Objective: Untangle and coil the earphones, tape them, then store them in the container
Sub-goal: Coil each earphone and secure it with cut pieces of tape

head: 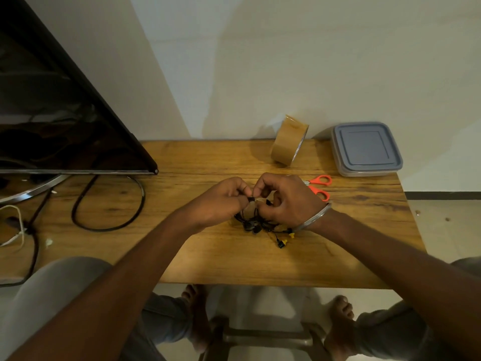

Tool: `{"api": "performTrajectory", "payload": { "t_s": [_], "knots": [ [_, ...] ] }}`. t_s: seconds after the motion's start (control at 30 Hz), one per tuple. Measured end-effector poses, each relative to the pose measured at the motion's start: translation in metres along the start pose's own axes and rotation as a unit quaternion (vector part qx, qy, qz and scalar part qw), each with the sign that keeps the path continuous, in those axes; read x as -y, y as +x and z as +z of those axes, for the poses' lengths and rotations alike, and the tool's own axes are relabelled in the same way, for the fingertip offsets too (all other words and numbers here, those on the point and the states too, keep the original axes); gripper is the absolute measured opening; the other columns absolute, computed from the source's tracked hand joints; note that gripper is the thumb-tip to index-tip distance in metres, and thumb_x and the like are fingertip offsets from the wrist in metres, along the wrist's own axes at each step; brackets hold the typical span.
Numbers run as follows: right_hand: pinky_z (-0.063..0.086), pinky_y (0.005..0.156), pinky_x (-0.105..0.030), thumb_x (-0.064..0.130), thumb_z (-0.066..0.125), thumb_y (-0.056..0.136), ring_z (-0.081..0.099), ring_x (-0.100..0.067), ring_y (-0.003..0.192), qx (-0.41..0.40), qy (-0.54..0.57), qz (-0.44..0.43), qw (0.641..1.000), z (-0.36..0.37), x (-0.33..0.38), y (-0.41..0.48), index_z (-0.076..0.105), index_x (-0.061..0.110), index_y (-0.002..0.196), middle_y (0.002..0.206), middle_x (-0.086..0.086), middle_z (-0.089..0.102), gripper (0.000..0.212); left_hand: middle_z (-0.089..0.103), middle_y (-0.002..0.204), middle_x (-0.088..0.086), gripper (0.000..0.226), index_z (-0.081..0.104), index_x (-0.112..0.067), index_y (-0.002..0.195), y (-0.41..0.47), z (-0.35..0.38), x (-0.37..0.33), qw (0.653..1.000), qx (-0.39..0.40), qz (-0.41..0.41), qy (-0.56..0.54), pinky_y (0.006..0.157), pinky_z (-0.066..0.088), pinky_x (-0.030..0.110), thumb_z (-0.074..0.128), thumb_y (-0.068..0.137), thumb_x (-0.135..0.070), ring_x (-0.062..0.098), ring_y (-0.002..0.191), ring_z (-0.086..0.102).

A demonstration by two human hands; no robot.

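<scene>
The earphones are a small knot of thin black cord, bunched in loops on the middle of the table, partly under and between the two hands. A few strands trail out toward the near right, ending in small black pieces with yellow parts. The upper part of the bundle is lifted off the wood; the lower loops lie on it.

The left hand and the right hand meet over the tangle. The fingers of the left hand are curled and pinch a small black bit of the cord at the top of the bundle. Those of the right hand are curled too and grasp the cord just beside it. A metal bangle sits on the right wrist.

The table is warm brown wood with a visible grain. At its far edge a roll of brown tape stands on its side, tilted. To the right of it, at the far right corner, is a clear container with a grey-blue lid on. Scissors with orange handles lie just beyond the right hand, partly hidden by it. On the left stands a dark screen on a curved metal foot, with a black cable looping across the wood. The wall behind is plain and pale. Below the near edge are a pale tiled floor, the person's bare feet and a stool.
</scene>
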State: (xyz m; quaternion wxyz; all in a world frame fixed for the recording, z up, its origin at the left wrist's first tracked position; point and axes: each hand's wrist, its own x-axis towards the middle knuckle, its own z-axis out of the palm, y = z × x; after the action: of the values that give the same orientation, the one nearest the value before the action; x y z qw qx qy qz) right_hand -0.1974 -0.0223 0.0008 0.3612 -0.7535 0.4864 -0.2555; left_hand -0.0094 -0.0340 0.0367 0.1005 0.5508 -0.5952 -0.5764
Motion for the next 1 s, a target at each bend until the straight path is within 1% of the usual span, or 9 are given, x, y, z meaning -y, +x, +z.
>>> {"api": "performTrajectory", "payload": {
  "t_s": [0.1, 0.17, 0.27, 0.37, 0.47, 0.57, 0.67, 0.8, 1.0],
  "knots": [
    [0.036, 0.051, -0.01, 0.02, 0.068, 0.082, 0.057, 0.004, 0.057, -0.028, -0.07, -0.023, 0.997, 0.003, 0.0, -0.001, 0.066, 0.018, 0.098, 0.086, 0.004, 0.069, 0.016, 0.055, 0.079, 0.003, 0.016, 0.053, -0.013, 0.099, -0.001, 0.004, -0.003, 0.999, -0.014, -0.011, -0.047, 0.073, 0.041, 0.033, 0.043, 0.096, -0.002, 0.016, 0.076, 0.05],
    [0.047, 0.055, -0.028, 0.028, 0.059, 0.084, 0.061, -0.004, 0.066, -0.047, -0.15, -0.046, 0.987, 0.007, 0.001, -0.003, 0.067, 0.019, 0.102, 0.088, 0.003, 0.07, 0.022, 0.054, 0.074, 0.0, 0.014, 0.051, -0.013, 0.1, -0.001, 0.007, -0.006, 0.996, -0.031, -0.02, -0.079, 0.067, 0.042, 0.027, 0.041, 0.098, -0.003, 0.013, 0.069, 0.051],
    [0.048, 0.048, -0.037, 0.03, 0.047, 0.09, 0.063, -0.026, 0.067, -0.067, -0.252, -0.084, 0.962, 0.012, 0.004, -0.004, 0.067, 0.017, 0.104, 0.09, -0.001, 0.066, 0.029, 0.052, 0.07, -0.001, 0.009, 0.052, -0.013, 0.096, 0.0, 0.008, -0.005, 0.994, -0.029, -0.022, -0.104, 0.06, 0.04, 0.024, 0.046, 0.099, -0.008, 0.012, 0.067, 0.05],
    [0.021, 0.036, -0.024, 0.024, 0.063, 0.087, 0.057, -0.027, 0.05, -0.06, -0.352, -0.072, 0.931, 0.018, 0.011, -0.004, 0.066, 0.013, 0.094, 0.084, -0.004, 0.061, 0.013, 0.057, 0.074, -0.003, 0.014, 0.056, -0.014, 0.11, 0.003, 0.008, 0.001, 0.992, -0.051, -0.026, -0.108, 0.065, 0.043, 0.025, 0.061, 0.097, -0.018, 0.01, 0.07, 0.053],
    [-0.002, 0.046, -0.02, 0.019, 0.079, 0.072, 0.056, -0.023, 0.045, -0.04, -0.424, -0.029, 0.904, 0.021, 0.015, -0.003, 0.067, 0.014, 0.089, 0.079, -0.003, 0.061, 0.022, 0.063, 0.076, -0.006, 0.017, 0.063, -0.017, 0.107, 0.006, 0.01, 0.007, 0.992, -0.119, 0.035, -0.001, 0.064, 0.047, 0.025, 0.069, 0.092, -0.019, 0.008, 0.07, 0.059],
    [0.01, 0.043, -0.026, 0.017, 0.066, 0.084, 0.064, -0.029, 0.063, -0.007, -0.408, -0.021, 0.913, 0.019, 0.012, -0.002, 0.061, 0.011, 0.106, 0.097, -0.007, 0.061, 0.023, 0.072, 0.08, -0.007, 0.006, 0.074, -0.02, 0.092, 0.006, 0.012, 0.01, 0.964, -0.184, 0.133, 0.139, 0.069, 0.054, 0.027, 0.074, 0.086, -0.017, 0.006, 0.074, 0.066],
    [0.028, 0.049, -0.032, 0.018, 0.055, 0.095, 0.064, -0.035, 0.074, -0.013, -0.351, -0.028, 0.936, 0.011, 0.009, 0.001, 0.06, 0.012, 0.111, 0.102, -0.008, 0.059, 0.017, 0.074, 0.078, -0.005, 0.011, 0.08, -0.021, 0.088, 0.005, 0.011, 0.01, 0.94, -0.215, 0.172, 0.199, 0.064, 0.053, 0.028, 0.07, 0.088, -0.016, 0.007, 0.071, 0.064],
    [0.035, 0.054, -0.033, 0.033, 0.054, 0.098, 0.064, -0.03, 0.086, 0.027, -0.322, -0.031, 0.946, 0.008, 0.012, 0.002, 0.057, 0.02, 0.126, 0.112, -0.003, 0.056, 0.031, 0.074, 0.075, -0.003, 0.016, 0.079, -0.02, 0.084, 0.005, 0.009, 0.01, 0.945, -0.21, 0.145, 0.204, 0.064, 0.055, 0.035, 0.065, 0.09, -0.017, 0.014, 0.07, 0.066],
    [0.05, 0.046, -0.037, 0.028, 0.057, 0.095, 0.066, -0.03, 0.07, -0.043, -0.31, -0.047, 0.948, 0.009, 0.009, -0.002, 0.069, 0.023, 0.109, 0.103, 0.001, 0.062, 0.019, 0.064, 0.059, -0.017, 0.021, 0.076, -0.02, 0.077, 0.005, 0.01, 0.006, 0.978, -0.153, 0.073, 0.119, 0.055, 0.041, 0.019, 0.063, 0.093, -0.02, 0.001, 0.057, 0.058]
  ]
}}
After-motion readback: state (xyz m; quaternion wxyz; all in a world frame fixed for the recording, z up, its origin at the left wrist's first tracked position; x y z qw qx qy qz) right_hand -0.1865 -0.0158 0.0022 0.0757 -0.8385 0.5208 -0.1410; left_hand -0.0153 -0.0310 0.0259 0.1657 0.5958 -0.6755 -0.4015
